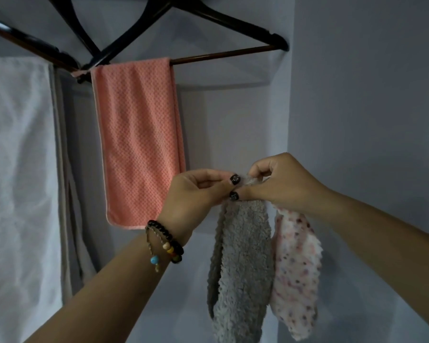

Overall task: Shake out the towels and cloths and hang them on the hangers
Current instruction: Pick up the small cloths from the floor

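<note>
so the dark hanger point(223, 54) up top has a pink waffle-textured towel point(139, 142) folded over its brown crossbar, hanging flat against the wall. another dark hanger point(22, 39) on the left carries a white towel point(18, 169) draped straight down.
</note>
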`<control>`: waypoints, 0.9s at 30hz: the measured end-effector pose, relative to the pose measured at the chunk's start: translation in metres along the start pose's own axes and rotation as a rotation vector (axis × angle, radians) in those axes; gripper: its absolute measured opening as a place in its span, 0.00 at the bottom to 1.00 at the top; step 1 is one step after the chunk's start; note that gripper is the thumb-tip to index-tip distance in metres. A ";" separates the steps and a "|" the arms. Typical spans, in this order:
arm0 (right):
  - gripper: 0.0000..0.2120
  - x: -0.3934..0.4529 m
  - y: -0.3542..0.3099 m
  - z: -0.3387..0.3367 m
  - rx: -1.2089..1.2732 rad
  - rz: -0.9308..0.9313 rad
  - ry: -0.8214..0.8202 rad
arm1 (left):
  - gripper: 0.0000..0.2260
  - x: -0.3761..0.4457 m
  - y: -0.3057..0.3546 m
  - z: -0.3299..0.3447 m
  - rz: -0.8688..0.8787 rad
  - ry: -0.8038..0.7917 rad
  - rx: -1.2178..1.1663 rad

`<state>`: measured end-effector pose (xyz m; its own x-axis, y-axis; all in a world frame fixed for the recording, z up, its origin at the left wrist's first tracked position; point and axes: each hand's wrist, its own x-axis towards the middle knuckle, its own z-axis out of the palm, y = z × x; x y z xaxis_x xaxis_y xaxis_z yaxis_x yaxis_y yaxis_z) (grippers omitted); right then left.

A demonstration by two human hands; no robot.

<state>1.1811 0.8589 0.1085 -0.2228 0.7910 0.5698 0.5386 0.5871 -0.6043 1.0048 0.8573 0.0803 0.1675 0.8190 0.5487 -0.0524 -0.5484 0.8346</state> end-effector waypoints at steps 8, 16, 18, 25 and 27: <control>0.18 -0.005 -0.004 -0.015 -0.192 0.178 -0.511 | 0.06 0.015 -0.002 -0.012 0.061 0.109 0.079; 0.08 -0.010 0.015 -0.007 -0.018 -0.030 -0.307 | 0.09 0.026 -0.008 -0.038 0.032 0.070 0.054; 0.14 -0.012 0.014 0.001 0.072 -0.067 -0.296 | 0.09 0.026 -0.008 -0.037 0.028 0.080 0.044; 0.20 -0.020 0.006 0.030 0.011 -0.172 -0.260 | 0.07 0.029 -0.006 -0.037 0.041 0.110 -0.029; 0.22 -0.023 0.006 0.037 -0.012 -0.190 -0.255 | 0.07 0.030 -0.005 -0.040 0.044 0.132 -0.066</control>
<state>1.1598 0.8505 0.0714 -0.5157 0.6863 0.5129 0.4775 0.7273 -0.4930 0.9704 0.8912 0.0941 0.0326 0.8116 0.5832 -0.1218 -0.5760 0.8083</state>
